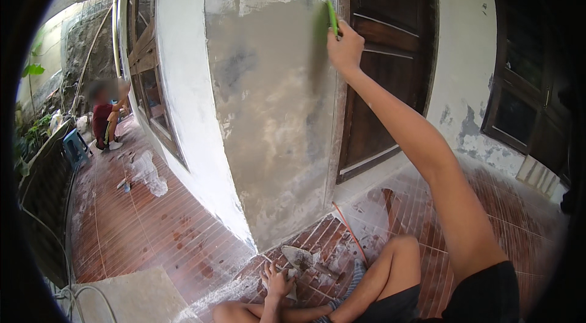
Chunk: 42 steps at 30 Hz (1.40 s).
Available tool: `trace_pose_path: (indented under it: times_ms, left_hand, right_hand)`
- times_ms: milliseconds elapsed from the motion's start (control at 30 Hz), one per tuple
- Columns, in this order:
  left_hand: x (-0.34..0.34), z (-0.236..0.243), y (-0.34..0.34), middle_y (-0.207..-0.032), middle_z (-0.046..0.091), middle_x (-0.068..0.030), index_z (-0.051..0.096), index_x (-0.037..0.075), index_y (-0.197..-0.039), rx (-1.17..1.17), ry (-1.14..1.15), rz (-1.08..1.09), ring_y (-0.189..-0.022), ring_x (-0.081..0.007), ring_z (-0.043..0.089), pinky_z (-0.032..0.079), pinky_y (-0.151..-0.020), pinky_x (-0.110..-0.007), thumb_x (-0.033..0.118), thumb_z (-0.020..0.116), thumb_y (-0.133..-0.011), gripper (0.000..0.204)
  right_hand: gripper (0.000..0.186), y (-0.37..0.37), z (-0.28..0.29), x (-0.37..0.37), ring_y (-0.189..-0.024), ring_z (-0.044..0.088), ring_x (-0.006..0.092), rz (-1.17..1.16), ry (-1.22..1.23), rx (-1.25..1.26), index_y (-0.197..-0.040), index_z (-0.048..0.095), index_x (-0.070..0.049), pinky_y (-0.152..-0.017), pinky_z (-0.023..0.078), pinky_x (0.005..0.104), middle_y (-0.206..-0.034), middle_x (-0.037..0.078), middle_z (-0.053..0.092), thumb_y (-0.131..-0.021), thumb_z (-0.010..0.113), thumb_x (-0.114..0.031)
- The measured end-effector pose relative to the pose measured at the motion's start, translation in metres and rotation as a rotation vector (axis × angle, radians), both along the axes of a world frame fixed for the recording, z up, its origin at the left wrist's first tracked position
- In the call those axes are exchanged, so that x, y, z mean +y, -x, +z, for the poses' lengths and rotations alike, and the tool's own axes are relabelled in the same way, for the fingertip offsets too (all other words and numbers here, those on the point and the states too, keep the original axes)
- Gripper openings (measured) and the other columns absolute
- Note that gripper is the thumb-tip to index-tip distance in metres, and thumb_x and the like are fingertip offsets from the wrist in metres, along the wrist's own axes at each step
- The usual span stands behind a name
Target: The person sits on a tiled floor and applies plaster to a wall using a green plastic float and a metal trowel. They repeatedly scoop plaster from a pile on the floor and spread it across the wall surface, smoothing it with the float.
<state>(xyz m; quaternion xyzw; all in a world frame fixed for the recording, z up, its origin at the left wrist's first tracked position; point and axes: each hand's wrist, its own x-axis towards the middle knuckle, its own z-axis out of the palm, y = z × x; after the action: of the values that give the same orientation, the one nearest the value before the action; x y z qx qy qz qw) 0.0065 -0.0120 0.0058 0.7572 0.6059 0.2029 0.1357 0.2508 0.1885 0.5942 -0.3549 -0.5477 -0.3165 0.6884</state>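
Note:
My right hand (346,49) is raised high against the wall, its fingers closed round a thin green hand tool (332,18). The tool is seen edge-on, so its exact kind does not show. It is close to the right edge of a patchy grey plastered wall panel (268,109), beside the door frame. Down by the floor, my left hand (278,283) has its fingers apart. A pale crumpled thing (292,289) lies beside it; whether they touch I cannot tell. A trowel (296,256) with grey residue lies just beyond that hand.
My bent leg (390,271) is beside the trowel. An orange cord (351,232) runs along the dusty tiled floor (165,231). A dark wooden door (390,66) stands to the right. Far left, another person (105,118) squats near a blue stool (75,149) and a plastic sheet (149,174).

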Motion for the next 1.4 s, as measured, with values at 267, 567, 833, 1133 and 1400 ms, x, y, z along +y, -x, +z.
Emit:
trace_pose_path:
  times_ms: [267, 567, 833, 1133, 1400]
  left_hand:
    - [0.000, -0.005, 0.000, -0.151, 0.032, -0.0151, 0.074, 0.015, -0.107, -0.045, 0.000, 0.004, -0.144, -0.0455, 0.014, 0.011, -0.110, -0.071, 0.048, 0.070, -0.081, 0.042]
    - [0.001, -0.007, -0.001, -0.151, 0.033, -0.0158, 0.074, 0.015, -0.105, -0.062, 0.008, 0.004, -0.143, -0.0448, 0.015, 0.011, -0.109, -0.071, 0.048, 0.071, -0.081, 0.041]
    - [0.003, -0.007, -0.001, -0.152, 0.030, -0.0158, 0.074, 0.011, -0.103, -0.072, 0.038, -0.007, -0.143, -0.0451, 0.014, 0.012, -0.109, -0.071, 0.047, 0.072, -0.080, 0.044]
    - [0.006, -0.005, -0.008, -0.153, 0.026, -0.0171, 0.069, 0.010, -0.117, -0.045, 0.121, 0.011, -0.144, -0.0489, 0.011, 0.009, -0.108, -0.075, 0.046, 0.070, -0.082, 0.050]
    - [0.006, 0.001, -0.007, -0.153, 0.023, -0.0199, 0.065, 0.012, -0.125, -0.085, 0.196, 0.013, -0.143, -0.0508, 0.012, 0.012, -0.107, -0.077, 0.048, 0.070, -0.081, 0.057]
  right_hand:
    - [0.030, -0.010, 0.017, -0.013, -0.080, 0.065, 0.0428, 0.002, 0.001, -0.065, -0.113, 0.066, -0.005, -0.071, 0.051, 0.0460, -0.082, 0.025, 0.065, -0.084, 0.060, -0.011]
    - [0.046, -0.002, 0.003, 0.007, -0.085, 0.065, 0.0412, -0.100, 0.056, -0.029, -0.128, 0.061, -0.012, -0.077, 0.052, 0.0475, -0.092, 0.024, 0.067, -0.082, 0.061, -0.010]
    - [0.041, 0.005, -0.002, -0.010, -0.083, 0.065, 0.0433, -0.088, 0.117, -0.101, -0.124, 0.060, -0.005, -0.077, 0.051, 0.0490, -0.092, 0.024, 0.066, -0.083, 0.060, -0.008]
    - [0.037, -0.019, 0.003, 0.005, -0.078, 0.066, 0.0423, -0.091, 0.020, 0.060, -0.121, 0.064, -0.009, -0.071, 0.050, 0.0485, -0.082, 0.024, 0.066, -0.084, 0.059, -0.011]
    - [0.027, -0.006, 0.001, 0.017, -0.077, 0.065, 0.0447, -0.226, 0.087, 0.037, -0.111, 0.065, -0.008, -0.073, 0.050, 0.0519, -0.078, 0.024, 0.065, -0.085, 0.059, -0.013]
